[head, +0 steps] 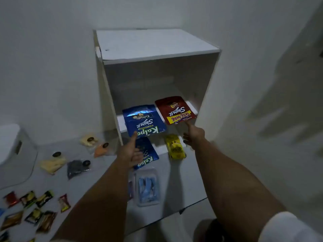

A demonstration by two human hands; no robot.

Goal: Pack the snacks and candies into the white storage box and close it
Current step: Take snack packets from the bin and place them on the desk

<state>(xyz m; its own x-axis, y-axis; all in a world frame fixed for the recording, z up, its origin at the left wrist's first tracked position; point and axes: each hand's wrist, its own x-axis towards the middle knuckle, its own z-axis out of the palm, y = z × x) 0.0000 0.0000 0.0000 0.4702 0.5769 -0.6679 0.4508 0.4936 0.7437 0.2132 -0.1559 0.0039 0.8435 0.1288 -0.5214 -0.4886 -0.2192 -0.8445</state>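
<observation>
My left hand (130, 152) pinches the near edge of a blue Kalpa snack bag (144, 120) with the thumb on top. My right hand (193, 136) grips the near edge of a red Beng-Beng snack bag (175, 110). Both bags lie at the front of the shelf of a white open-fronted cabinet (157, 46). A second blue Kalpa bag (148, 152) and a yellow snack pack (175, 146) lie on the floor below. The white storage box (12, 145) with a handle slot stands at the far left.
On the floor at left lie clear pouches of pale (51, 164), dark (76, 167) and orange (102, 148) snacks, and several small wrapped candies (29, 209). A clear tray of blue items (147, 186) lies between my forearms. White walls enclose the cabinet.
</observation>
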